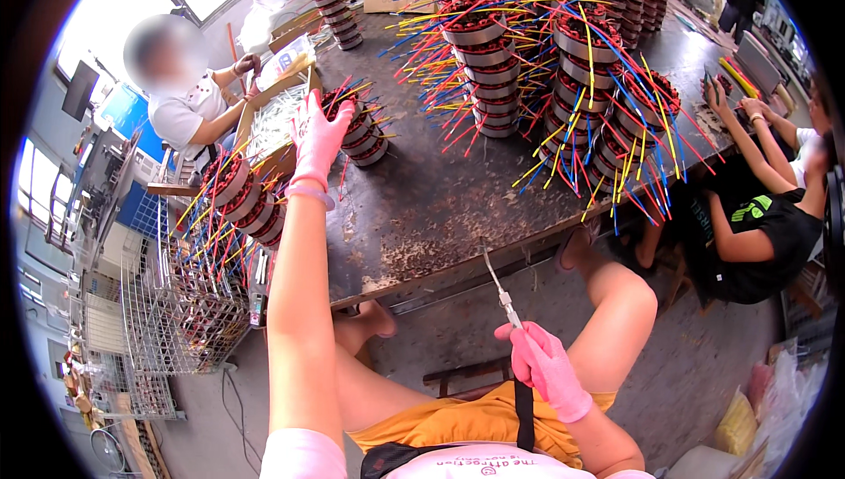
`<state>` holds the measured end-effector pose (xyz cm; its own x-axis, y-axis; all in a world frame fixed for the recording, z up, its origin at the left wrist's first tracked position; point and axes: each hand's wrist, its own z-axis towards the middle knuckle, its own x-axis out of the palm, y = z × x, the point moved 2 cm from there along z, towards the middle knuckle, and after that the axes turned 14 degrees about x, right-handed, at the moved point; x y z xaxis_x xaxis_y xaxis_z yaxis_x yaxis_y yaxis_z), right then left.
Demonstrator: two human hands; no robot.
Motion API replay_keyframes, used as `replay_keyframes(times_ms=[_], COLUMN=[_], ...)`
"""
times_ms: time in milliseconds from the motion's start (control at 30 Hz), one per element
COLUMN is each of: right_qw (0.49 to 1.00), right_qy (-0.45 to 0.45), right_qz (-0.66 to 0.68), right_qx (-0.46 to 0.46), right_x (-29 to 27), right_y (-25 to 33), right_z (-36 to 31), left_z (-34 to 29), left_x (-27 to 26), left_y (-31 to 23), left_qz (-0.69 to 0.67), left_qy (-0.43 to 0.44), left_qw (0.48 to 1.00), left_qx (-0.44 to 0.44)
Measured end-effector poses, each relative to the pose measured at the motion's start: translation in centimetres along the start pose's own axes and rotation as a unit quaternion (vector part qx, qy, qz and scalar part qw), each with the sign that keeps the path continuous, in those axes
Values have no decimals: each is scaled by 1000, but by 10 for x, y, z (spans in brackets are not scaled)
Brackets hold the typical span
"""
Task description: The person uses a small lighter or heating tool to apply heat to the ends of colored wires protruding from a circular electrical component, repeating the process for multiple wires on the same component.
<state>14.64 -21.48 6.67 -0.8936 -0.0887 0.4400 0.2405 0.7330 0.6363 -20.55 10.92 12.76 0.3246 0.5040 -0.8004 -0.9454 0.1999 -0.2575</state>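
Observation:
My left hand [320,134], in a pink glove, reaches far out at the left with its fingers apart. It is between an open cardboard box of thin white tubes [271,123] and a short stack of wound motor stators [363,143]; whether it touches either I cannot tell. My right hand [546,368], also gloved in pink, is closed around a slim hand tool [503,296] with a long, thin metal tip. The tool points up and away, its tip by the near edge of the dark worktable [400,215].
Tall stator stacks [493,83] with red, blue and yellow wires fill the table's far middle and right. Another stack [242,197] stands left of my arm, above a wire cage [189,303]. Co-workers sit at left [189,109] and right [748,215].

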Motion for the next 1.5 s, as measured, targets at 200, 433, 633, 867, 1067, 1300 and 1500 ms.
replay_keyframes(times_ms=[200,433,633,867,1067,1300,1500], right_qw=[1000,999,996,996,993,996,993], right_qy=[-16,-25,-26,-19,-47,-46,-59], right_qz=[-14,-43,-73,-74,-96,-79,-96], right_qx=[-13,-21,-34,-54,-47,-26,17], right_x=[-4,3,12,15,16,13,23], right_y=[3,7,5,2,7,-1,-4], right_z=[-3,-7,-12,-19,-21,-23,-11], left_z=[-64,-53,-50,-59,-95,-171,-187], left_x=[-116,-209,-198,-201,-212,-107,-57], left_y=[-97,16,65,47,-55,-68,-30], left_qz=[-119,131,-21,36,-122,-129,-174], left_qy=[-95,130,204,61,48,185,242], left_qw=[973,982,979,997,986,959,938], left_qx=[175,40,-6,-24,102,172,176])
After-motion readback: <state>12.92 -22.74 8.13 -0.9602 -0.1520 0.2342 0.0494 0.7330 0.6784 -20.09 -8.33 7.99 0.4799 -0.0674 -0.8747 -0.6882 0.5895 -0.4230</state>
